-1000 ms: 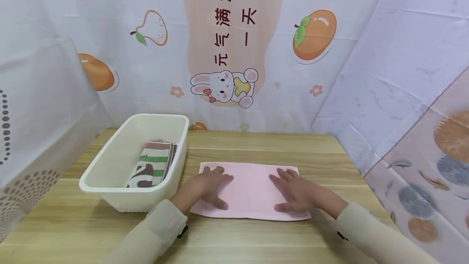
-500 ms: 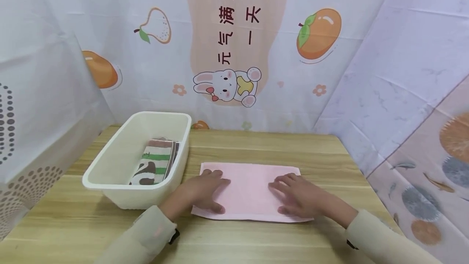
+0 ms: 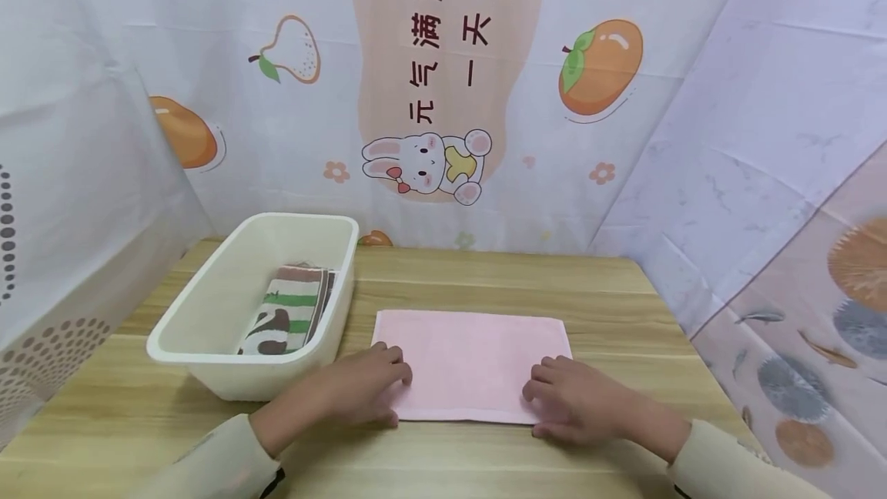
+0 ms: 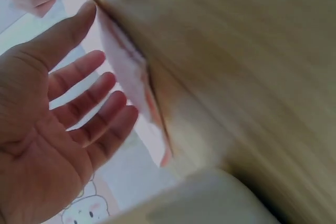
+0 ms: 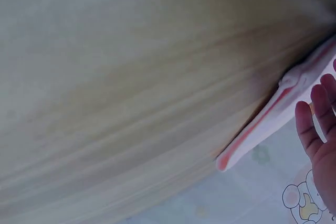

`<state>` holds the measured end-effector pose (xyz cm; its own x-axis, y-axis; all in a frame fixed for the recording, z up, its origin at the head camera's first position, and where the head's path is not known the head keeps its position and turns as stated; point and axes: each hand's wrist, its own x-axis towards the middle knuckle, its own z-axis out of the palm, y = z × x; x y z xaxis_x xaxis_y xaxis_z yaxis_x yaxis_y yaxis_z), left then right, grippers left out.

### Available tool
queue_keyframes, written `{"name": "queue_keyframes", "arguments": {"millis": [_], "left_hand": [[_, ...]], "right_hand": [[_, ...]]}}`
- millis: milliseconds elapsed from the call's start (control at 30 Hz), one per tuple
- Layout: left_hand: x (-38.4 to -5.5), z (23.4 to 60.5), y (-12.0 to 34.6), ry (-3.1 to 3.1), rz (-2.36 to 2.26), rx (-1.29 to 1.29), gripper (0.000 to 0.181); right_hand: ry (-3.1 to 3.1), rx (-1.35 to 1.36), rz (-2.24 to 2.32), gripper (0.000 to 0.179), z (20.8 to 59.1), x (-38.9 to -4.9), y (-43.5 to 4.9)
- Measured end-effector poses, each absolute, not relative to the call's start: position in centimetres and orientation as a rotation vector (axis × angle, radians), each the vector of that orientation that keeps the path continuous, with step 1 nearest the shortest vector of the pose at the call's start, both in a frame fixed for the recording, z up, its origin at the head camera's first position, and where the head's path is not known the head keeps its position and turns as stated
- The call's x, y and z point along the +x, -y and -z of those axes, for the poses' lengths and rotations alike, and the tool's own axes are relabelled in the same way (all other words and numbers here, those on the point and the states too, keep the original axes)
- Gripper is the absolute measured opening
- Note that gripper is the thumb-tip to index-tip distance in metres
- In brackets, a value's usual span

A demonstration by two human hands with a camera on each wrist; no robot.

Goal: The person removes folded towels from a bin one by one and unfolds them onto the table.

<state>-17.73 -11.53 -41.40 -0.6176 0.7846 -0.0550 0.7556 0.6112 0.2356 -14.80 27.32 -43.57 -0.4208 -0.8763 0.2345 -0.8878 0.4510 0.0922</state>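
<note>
A folded pink towel [image 3: 471,364] lies flat on the wooden table, its layered edge [image 4: 126,59] visible in the left wrist view. My left hand [image 3: 363,385] is at the towel's left front corner, fingers loosely bent and thumb spread away from them. At the right front corner is my right hand [image 3: 578,403], its fingertips over the towel's edge and its thumb just in front. Neither hand pinches the cloth. In the right wrist view, the relaxed fingers [image 5: 317,108] hover beside the folded edge.
Left of the towel stands a cream plastic basin [image 3: 176,306], close to my left forearm. Inside it lies a folded striped towel [image 3: 291,310] with a panda print. Behind the wooden table [image 3: 499,272] hangs a printed curtain [image 3: 527,206].
Both hands were spread on top of the pink towel. They have slid back toward me and outward to its front corners, uncovering its middle. The towel stays in place.
</note>
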Motion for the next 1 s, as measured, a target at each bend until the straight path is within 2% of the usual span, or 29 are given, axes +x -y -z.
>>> {"name": "queue_keyframes", "arguments": {"millis": [133, 267, 533, 833, 1000], "left_hand": [[-17.3, 41.9, 12.6, -2.68, -0.324, 1.386, 0.032], [-16.9, 42.3, 13.3, -2.67, -0.323, 1.472, 0.028], [-16.5, 42.7, 14.0, -2.704, -0.21, 1.648, 0.024], [-16.6, 43.2, 14.6, -2.736, -0.277, 1.756, 0.023], [-16.8, 43.5, 14.8, -2.735, -0.346, 1.767, 0.023]], "right_hand": [[2.391, 1.571, 0.033, 0.025, 43.7, -14.4, -27.1], [2.38, 1.565, 0.071, 0.021, 43.7, -13.8, -27.1], [2.363, 1.522, 0.129, 0.035, 43.5, -13.3, -27.4], [2.359, 1.538, 0.104, 0.039, 43.5, -13.5, -28.0], [2.384, 1.527, 0.128, 0.032, 43.4, -13.5, -28.7]]}}
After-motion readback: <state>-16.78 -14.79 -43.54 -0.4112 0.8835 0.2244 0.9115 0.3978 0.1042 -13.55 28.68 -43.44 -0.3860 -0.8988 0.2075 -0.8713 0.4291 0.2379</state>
